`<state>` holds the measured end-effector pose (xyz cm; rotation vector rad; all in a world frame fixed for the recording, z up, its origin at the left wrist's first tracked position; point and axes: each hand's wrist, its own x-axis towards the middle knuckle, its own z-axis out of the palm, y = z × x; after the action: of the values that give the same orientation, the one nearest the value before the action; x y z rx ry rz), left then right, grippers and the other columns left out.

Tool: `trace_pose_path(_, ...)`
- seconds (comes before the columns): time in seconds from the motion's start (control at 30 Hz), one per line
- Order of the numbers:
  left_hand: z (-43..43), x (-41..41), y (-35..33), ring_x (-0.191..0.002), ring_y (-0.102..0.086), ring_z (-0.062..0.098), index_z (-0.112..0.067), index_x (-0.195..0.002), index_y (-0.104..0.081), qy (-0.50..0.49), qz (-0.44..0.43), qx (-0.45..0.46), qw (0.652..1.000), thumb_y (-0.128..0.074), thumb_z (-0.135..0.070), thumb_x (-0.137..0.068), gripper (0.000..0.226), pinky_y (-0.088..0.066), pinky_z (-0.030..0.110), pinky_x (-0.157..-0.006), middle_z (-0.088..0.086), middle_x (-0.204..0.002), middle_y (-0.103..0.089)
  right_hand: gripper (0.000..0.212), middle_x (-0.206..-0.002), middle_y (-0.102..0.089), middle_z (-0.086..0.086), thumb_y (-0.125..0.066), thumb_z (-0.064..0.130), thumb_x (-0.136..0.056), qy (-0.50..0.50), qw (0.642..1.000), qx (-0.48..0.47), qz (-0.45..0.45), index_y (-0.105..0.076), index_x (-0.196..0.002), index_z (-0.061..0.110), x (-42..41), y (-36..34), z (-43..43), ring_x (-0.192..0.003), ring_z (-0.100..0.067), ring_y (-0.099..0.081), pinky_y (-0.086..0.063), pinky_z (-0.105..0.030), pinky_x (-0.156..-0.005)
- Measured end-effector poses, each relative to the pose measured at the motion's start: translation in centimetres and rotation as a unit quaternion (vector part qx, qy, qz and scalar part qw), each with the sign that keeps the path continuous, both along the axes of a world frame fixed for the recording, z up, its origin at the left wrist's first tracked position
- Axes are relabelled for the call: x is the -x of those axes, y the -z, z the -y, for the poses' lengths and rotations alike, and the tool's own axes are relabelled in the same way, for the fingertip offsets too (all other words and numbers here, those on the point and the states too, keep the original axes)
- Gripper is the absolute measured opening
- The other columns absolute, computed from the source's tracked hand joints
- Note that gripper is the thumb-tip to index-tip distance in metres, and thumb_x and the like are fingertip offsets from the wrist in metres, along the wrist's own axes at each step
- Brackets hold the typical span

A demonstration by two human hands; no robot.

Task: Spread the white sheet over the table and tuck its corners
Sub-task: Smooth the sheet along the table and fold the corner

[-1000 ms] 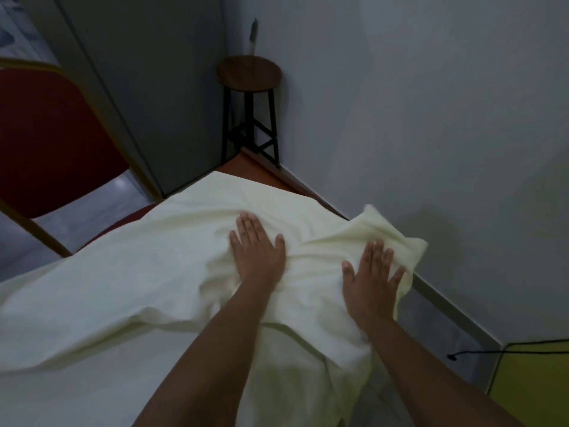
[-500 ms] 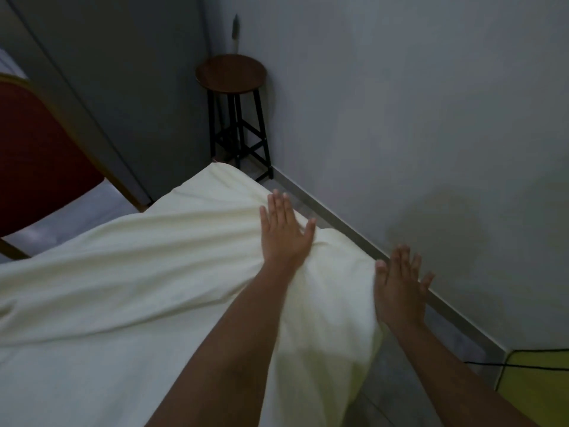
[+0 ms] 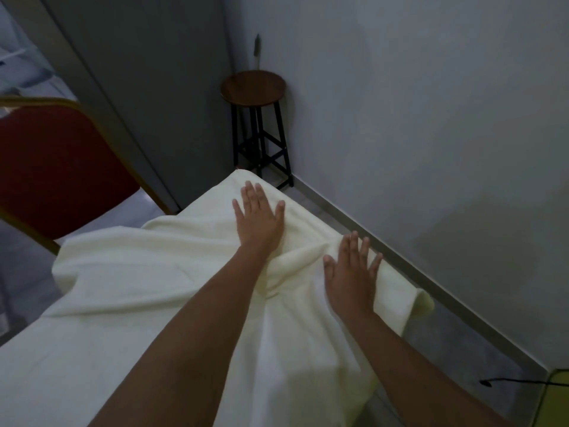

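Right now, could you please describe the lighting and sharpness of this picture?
Head view: dim, bluish light; the sheet is brightest, the stool and chair sit in gloom; left hand and right hand look sharp, no motion blur; soft shadow falls between the arms.

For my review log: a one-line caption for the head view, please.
Left hand and right hand press flat on the white sheet near its far corner; stool stands beyond.

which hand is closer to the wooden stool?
Left. The left hand lies flat on the white sheet by its far corner, nearest the stool; the right hand rests farther back.
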<state>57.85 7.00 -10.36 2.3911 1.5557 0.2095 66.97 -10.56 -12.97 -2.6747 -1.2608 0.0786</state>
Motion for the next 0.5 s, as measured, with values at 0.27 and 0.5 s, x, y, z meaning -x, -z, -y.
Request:
trace_pose_path(0.27,-3.4,4.6,3.3,-0.147,0.014,0.023,-0.005,-0.15,0.009,-0.091,-0.056,0.058,0.993,-0.012,-0.057,-0.095,0.079,0.009,0.044,-0.119,0.011,-0.16,0.013,0.071,-0.154,-0.029,-0.011,-0.018,0.054,-0.096,0.018,0.999,0.02,0.038,-0.026,-0.148,0.007,-1.9,0.7,1.7,-0.145,-0.031,-0.02,-0.007,-0.053,-0.114)
trace_pose_path(0.5,-4.2,-0.6,3.2,-0.146,0.017,0.021,-0.006,-0.148,0.017,-0.064,-0.048,0.044,0.996,-0.004,-0.065,-0.09,0.085,0.013,0.052,-0.116,0.009,-0.159,0.018,0.072,-0.155,-0.027,-0.012,-0.016,0.054,-0.096,0.065,0.997,0.034,0.025,-0.022,-0.149,0.007,-4.3,0.6,4.5,-0.145,-0.031,-0.02,-0.011,-0.056,-0.115)
